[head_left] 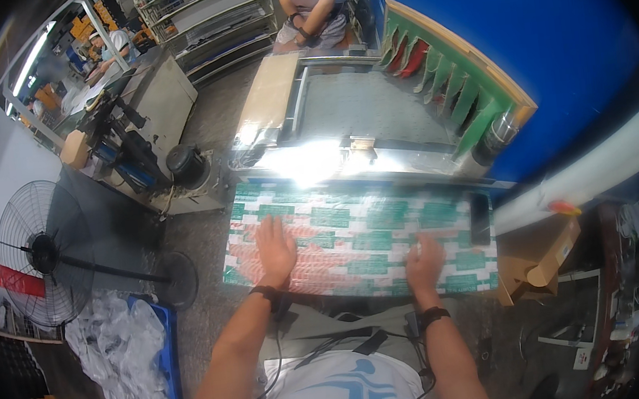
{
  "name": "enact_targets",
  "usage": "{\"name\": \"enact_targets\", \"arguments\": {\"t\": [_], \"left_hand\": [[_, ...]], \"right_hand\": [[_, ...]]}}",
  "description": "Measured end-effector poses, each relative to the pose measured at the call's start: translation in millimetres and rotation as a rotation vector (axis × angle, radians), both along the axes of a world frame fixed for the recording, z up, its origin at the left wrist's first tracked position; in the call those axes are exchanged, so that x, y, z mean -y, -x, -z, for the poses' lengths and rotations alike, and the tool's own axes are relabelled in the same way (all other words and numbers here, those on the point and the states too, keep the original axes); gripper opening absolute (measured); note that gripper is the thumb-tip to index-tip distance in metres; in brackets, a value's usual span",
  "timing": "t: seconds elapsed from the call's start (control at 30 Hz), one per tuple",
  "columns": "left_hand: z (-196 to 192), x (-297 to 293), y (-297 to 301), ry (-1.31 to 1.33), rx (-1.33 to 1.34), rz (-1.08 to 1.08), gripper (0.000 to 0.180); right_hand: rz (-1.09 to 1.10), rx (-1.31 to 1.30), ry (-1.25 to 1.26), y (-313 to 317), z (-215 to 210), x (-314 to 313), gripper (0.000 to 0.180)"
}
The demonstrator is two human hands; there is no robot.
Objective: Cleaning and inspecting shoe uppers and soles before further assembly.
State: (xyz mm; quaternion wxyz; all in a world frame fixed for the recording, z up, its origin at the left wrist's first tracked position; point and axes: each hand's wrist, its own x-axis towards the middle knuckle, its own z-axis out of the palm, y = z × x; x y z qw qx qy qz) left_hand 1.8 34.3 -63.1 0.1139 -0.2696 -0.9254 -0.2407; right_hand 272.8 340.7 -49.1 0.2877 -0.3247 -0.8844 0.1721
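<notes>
A work surface (pixel 376 271) covered in a green, white and red printed sheet lies in front of me. My left hand (pixel 277 253) rests on its left part, palm down over the red print, fingers stretched out. On the right part, my right hand (pixel 425 262) is at the covering with its fingers curled in. Motion blurs that hand, and whatever is between its fingers, if anything, is hidden. A dark, flat rectangular object (pixel 480 219) like a phone lies at the surface's right edge, beyond my right hand.
Beyond stands a machine with a grey bed (pixel 372 102) and a green strip curtain (pixel 446 79). A seated person (pixel 313 8) is behind it. To the left are a fan (pixel 44 253) and clear plastic (pixel 123 357) in a blue bin. A cardboard box (pixel 541 259) stands right.
</notes>
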Motion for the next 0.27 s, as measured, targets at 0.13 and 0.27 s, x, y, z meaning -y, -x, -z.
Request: {"name": "enact_targets", "arguments": {"t": [0.13,0.27], "left_hand": [[0.7,-1.1,-0.3,0.004,0.015,0.0,0.062],[2.4,1.3,1.5,-0.009,0.042,0.0,0.065]], "right_hand": [[0.001,0.007,-0.008,-1.0,0.7,-0.5,0.038],[-0.008,0.01,0.006,-0.3,-2.7,1.1,0.038]]}}
